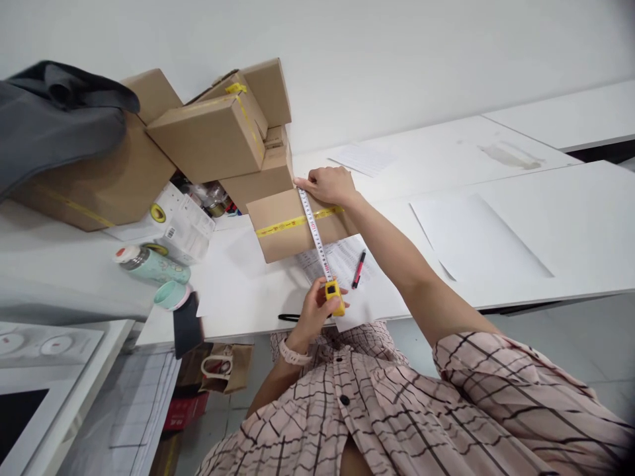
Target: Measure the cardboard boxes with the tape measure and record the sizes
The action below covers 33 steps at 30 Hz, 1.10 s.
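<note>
My left hand (313, 307) is closed around the yellow case of a tape measure (335, 299) near the table's front edge. The white blade runs out from it across the top of a small cardboard box (280, 228) with yellow tape along it. At the box's far edge, my right hand (330, 184) has its fingers curled, with the thumb and fingers pinching the end of the blade. Printed sheets (342, 261) lie partly under the blade and box, and a red and black pen (359, 269) rests on them.
Stacked cardboard boxes (213, 139) stand at the back left, beside a dark grey cloth item (54, 132). A mint bottle (159, 264), a mint cup (171, 295) and a dark phone-like slab (188, 325) are at the left edge. White paper (476, 235) lies right.
</note>
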Each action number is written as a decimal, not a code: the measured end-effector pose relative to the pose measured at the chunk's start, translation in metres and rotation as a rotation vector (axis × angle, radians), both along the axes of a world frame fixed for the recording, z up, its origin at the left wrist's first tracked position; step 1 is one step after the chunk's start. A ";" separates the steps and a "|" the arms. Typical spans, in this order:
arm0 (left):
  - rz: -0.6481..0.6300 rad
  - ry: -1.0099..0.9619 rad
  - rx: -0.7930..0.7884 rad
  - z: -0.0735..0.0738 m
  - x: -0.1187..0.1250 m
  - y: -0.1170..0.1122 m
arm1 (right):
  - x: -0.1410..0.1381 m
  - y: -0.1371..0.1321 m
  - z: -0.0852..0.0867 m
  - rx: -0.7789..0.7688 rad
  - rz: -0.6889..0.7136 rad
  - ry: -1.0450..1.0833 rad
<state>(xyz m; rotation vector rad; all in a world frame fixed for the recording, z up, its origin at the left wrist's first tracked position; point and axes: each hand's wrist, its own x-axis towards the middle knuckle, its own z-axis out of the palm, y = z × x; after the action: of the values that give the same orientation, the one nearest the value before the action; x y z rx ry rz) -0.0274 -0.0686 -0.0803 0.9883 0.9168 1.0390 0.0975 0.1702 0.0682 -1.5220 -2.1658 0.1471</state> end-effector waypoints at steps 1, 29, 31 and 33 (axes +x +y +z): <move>-0.040 -0.035 0.000 0.007 -0.007 -0.008 | -0.001 -0.004 0.000 0.015 -0.009 -0.005; -0.250 0.638 0.026 0.003 -0.025 -0.078 | 0.050 -0.192 -0.083 -0.070 0.136 1.073; -0.189 0.578 0.027 0.001 -0.026 -0.077 | 0.046 -0.207 -0.105 -0.105 0.135 1.026; -0.123 0.569 0.042 0.001 -0.030 -0.076 | 0.047 -0.215 -0.125 -0.089 0.066 0.924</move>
<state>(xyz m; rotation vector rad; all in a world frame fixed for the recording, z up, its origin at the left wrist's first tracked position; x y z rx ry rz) -0.0569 -0.1442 -0.0788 1.3925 1.2782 0.6797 0.1446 -0.0445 -0.0564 -1.0888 -1.4603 0.8020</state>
